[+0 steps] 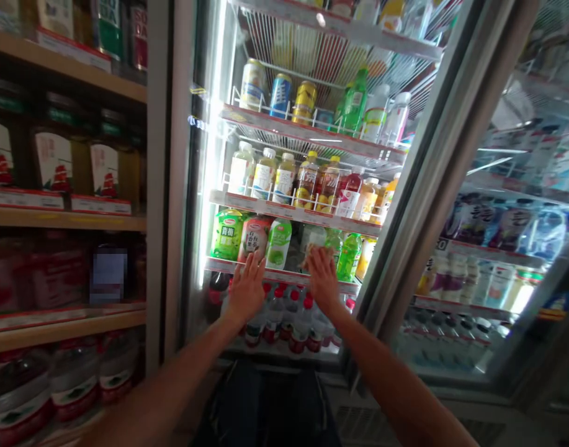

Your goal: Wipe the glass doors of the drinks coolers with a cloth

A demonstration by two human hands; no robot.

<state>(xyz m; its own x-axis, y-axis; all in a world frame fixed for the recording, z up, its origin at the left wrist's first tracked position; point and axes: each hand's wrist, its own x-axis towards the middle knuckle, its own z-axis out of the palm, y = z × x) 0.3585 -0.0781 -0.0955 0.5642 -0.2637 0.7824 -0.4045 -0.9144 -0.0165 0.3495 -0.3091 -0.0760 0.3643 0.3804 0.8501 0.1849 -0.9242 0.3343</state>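
Note:
In front of me is a lit drinks cooler, and both my arms reach to its second shelf from the bottom. My left hand [248,285] is at the shelf's front edge [284,276], fingers stretched out, just below a red-labelled drink bottle [253,239]; it holds nothing I can see. Beside that bottle stand a green drink bottle [227,233] and a green-and-white bottle [279,243]. My right hand [322,279] is over a gap in the row, its fingers on a crumpled pale cloth [309,253], partly hidden. Green bottles [349,256] stand just right of it.
Red-capped bottles [293,316] fill the bottom shelf. Bottles [286,177] and cans [280,95] stand on the shelves above. The cooler's metal frame [433,205] runs along the right. Wooden shelves [65,218] with large bottles are on the left.

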